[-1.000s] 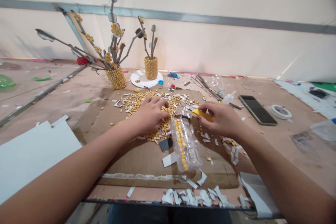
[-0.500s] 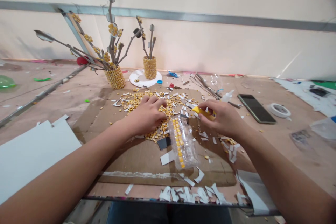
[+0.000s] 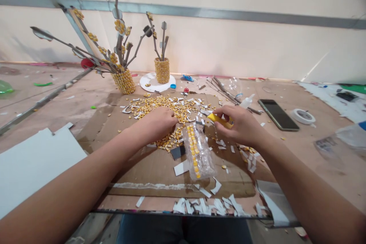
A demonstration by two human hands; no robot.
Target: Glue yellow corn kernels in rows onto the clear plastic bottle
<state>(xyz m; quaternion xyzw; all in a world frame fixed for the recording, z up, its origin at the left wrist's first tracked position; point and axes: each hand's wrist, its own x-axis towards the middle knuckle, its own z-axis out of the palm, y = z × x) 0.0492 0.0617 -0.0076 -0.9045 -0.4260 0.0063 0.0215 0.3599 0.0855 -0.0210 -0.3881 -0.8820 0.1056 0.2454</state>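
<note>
My left hand [image 3: 161,121] rests on the pile of loose corn kernels [image 3: 154,103], its fingers curled down and closed; what lies between the fingertips is hidden. In my right hand [image 3: 236,122] is a yellow utility knife [image 3: 220,120], pointing left above the cardboard. Between the hands lies a clear plastic piece [image 3: 204,156], crinkled like a cut bottle wall, with rows of yellow kernels [image 3: 193,148] along its left side. A dark rectangular piece [image 3: 178,152] and a white card strip [image 3: 181,167] sit beside it.
Behind stand a large corn-covered pot [image 3: 124,82] with branches and a smaller one [image 3: 162,70] on a white disc [image 3: 147,84]. A phone [image 3: 278,114] and a tape roll [image 3: 303,116] lie at right. White paper scraps [image 3: 204,206] line the front edge; white board [image 3: 37,167] lies left.
My left hand's fingers have curled in and closed over the kernels. My right hand keeps its hold on the yellow utility knife. The view has shifted slightly.
</note>
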